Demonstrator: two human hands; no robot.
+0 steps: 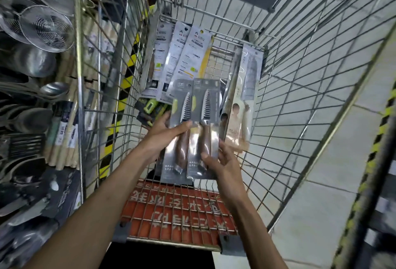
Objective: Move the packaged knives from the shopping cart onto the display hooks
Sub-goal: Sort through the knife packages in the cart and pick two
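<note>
In the head view, the left knife pack (181,105) is clamped between fingers and thumb of the left hand (164,134), and the right knife pack (207,105) is pinched at its lower edge by the right hand (225,161), both above the shopping cart (278,101). The packs are best lifted flat, gripped on the card, with top edges kept free for the hooks.

The floor (321,71) is laid with pale grey tiles under even, bright light, crossed by yellow-and-black hazard tape (128,69) on the left and again along the right edge. On the left stands a display rack (78,58) hung with wire strainers (46,26), metal ladles (52,89) and wooden rolling pins (64,138), with dark boxes (62,195) below.
</note>
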